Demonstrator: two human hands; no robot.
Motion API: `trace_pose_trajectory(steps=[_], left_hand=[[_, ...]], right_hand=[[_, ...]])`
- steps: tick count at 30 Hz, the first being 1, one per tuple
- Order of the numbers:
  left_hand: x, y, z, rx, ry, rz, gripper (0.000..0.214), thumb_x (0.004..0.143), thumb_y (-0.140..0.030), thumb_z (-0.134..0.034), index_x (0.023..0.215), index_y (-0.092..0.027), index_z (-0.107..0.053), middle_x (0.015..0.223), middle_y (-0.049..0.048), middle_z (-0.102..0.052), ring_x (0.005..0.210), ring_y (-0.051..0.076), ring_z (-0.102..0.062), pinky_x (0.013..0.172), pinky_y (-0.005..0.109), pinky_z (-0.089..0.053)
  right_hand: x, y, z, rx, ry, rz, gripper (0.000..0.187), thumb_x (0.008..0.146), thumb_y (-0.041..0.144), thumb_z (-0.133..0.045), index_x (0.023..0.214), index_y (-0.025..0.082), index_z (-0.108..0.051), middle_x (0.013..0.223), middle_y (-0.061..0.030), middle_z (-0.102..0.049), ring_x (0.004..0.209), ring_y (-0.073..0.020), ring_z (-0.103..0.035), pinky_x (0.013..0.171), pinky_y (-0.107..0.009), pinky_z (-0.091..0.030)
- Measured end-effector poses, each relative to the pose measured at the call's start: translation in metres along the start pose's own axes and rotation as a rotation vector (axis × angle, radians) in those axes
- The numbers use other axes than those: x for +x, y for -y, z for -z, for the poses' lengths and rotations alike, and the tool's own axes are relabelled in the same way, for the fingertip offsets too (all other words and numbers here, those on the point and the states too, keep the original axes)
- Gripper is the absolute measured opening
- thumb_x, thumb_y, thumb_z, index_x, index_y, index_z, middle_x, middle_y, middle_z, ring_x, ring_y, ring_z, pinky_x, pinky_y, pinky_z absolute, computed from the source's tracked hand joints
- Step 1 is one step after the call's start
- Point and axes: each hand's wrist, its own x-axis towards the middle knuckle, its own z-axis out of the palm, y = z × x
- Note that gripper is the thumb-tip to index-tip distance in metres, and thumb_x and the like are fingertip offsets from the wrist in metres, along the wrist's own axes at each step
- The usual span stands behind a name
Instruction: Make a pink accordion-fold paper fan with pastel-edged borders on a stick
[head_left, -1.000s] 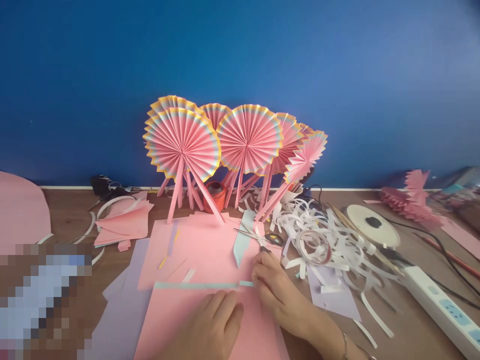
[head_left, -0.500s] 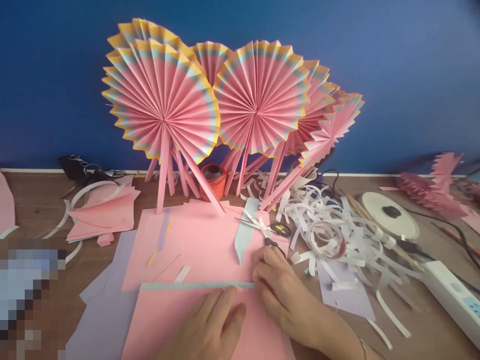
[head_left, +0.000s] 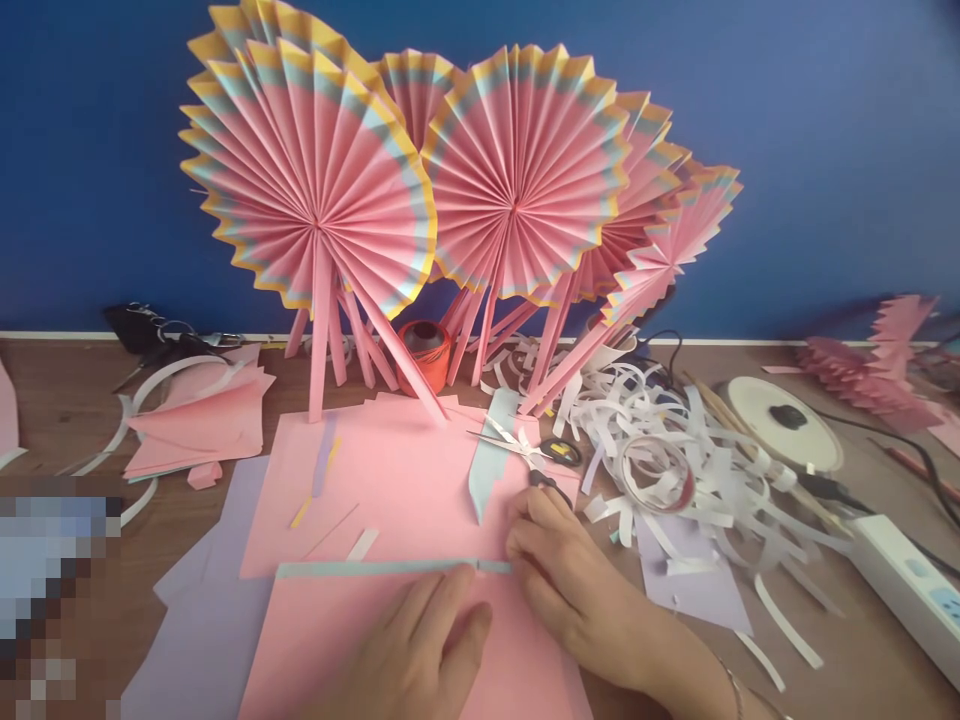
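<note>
A pink paper sheet [head_left: 300, 640] lies in front of me with a narrow light-blue paper strip [head_left: 360, 569] along its far edge. My left hand [head_left: 420, 640] rests flat on the sheet, fingers outstretched, their tips at the strip. At the strip's right end, my right hand [head_left: 562, 580] is closed in a pinch, and the strip runs into its fingers; the fingertips are partly hidden. Just beyond that hand, scissors [head_left: 529, 452] lie with their blades apart across a light-blue offcut [head_left: 491, 475], on another pink sheet [head_left: 412, 480].
Pleated pink paper fans [head_left: 517, 200] stand along the blue wall. White paper strips [head_left: 652, 440] pile up at right, near a roll of tape [head_left: 656, 475], a white power strip [head_left: 911, 590] and a white round lid-like object [head_left: 784, 425]. Purple sheets [head_left: 202, 620] lie at left.
The view has tilted and come slightly nearer. My left fingertips have edged forward over the light-blue strip, where a small break in its line now shows. My right hand stays pinched in place.
</note>
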Motion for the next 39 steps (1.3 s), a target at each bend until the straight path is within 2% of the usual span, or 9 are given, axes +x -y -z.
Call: trace_pose_trajectory(steps=[5,15,18,20,24,29,33,39], left_hand=[[-0.007,-0.001,-0.004,-0.036,0.019,0.025,0.033,0.097,-0.034,-0.033,0.102,-0.017,-0.061,0.102,0.0135,-0.061,0.086,0.021,-0.060,0.075,0.033,-0.051],[-0.007,0.000,-0.004,0.023,0.026,-0.016,0.027,0.094,-0.032,-0.042,0.101,-0.017,-0.063,0.109,0.0132,-0.062,0.097,0.023,-0.058,0.085,0.035,-0.048],[-0.004,0.003,0.000,0.039,0.047,-0.029,0.023,0.093,-0.025,-0.042,0.101,-0.017,-0.062,0.109,0.0116,-0.064,0.097,0.023,-0.057,0.085,0.035,-0.045],[0.000,0.006,0.006,0.037,0.093,-0.080,0.024,0.092,-0.020,-0.041,0.102,-0.016,-0.062,0.111,0.0106,-0.064,0.096,0.022,-0.056,0.086,0.034,-0.043],[0.009,0.009,0.017,0.021,0.281,-0.178,0.028,0.091,-0.017,-0.039,0.108,-0.015,-0.062,0.118,0.0100,-0.063,0.095,0.022,-0.056,0.084,0.033,-0.040],[0.004,0.007,0.008,0.024,0.202,-0.148,0.025,0.089,-0.014,-0.042,0.104,-0.015,-0.061,0.118,0.0112,-0.063,0.098,0.024,-0.055,0.082,0.035,-0.039],[-0.001,0.005,0.003,0.043,0.203,-0.138,0.023,0.088,-0.012,-0.043,0.102,-0.016,-0.060,0.116,0.0103,-0.065,0.095,0.022,-0.057,0.081,0.034,-0.040],[0.000,0.004,0.008,0.041,0.239,-0.133,0.024,0.088,-0.010,-0.042,0.105,-0.016,-0.059,0.116,0.0103,-0.065,0.098,0.022,-0.057,0.083,0.034,-0.040]], right_hand=[[0.001,0.000,-0.002,-0.025,-0.006,-0.007,0.023,0.084,0.001,-0.039,0.073,0.020,-0.037,0.087,-0.0020,-0.042,0.083,-0.0190,-0.041,0.076,-0.037,-0.041],[0.000,-0.002,-0.003,-0.051,-0.019,-0.014,0.025,0.080,-0.003,-0.042,0.073,0.020,-0.038,0.088,-0.0018,-0.043,0.083,-0.0190,-0.041,0.075,-0.036,-0.040],[-0.001,-0.001,-0.004,-0.065,-0.019,-0.018,0.024,0.080,-0.003,-0.042,0.074,0.020,-0.039,0.087,-0.0017,-0.043,0.083,-0.0188,-0.041,0.075,-0.036,-0.040],[-0.001,0.000,-0.004,-0.072,-0.023,-0.019,0.024,0.079,-0.003,-0.043,0.074,0.020,-0.039,0.087,-0.0016,-0.043,0.083,-0.0188,-0.041,0.075,-0.036,-0.040],[0.001,-0.001,-0.005,-0.085,-0.037,-0.023,0.025,0.076,-0.004,-0.045,0.072,0.020,-0.039,0.086,-0.0014,-0.043,0.083,-0.0188,-0.042,0.074,-0.035,-0.040],[0.002,0.000,-0.005,-0.109,-0.045,-0.024,0.025,0.074,-0.003,-0.046,0.071,0.020,-0.038,0.084,-0.0015,-0.043,0.082,-0.0188,-0.042,0.073,-0.035,-0.040],[0.000,0.000,-0.006,-0.125,-0.050,-0.044,0.025,0.072,-0.003,-0.046,0.071,0.020,-0.038,0.084,-0.0016,-0.043,0.082,-0.0191,-0.042,0.073,-0.036,-0.041],[-0.001,-0.002,-0.006,-0.153,-0.069,-0.068,0.025,0.075,-0.001,-0.047,0.070,0.020,-0.036,0.085,-0.0022,-0.043,0.082,-0.0193,-0.042,0.072,-0.037,-0.042]])
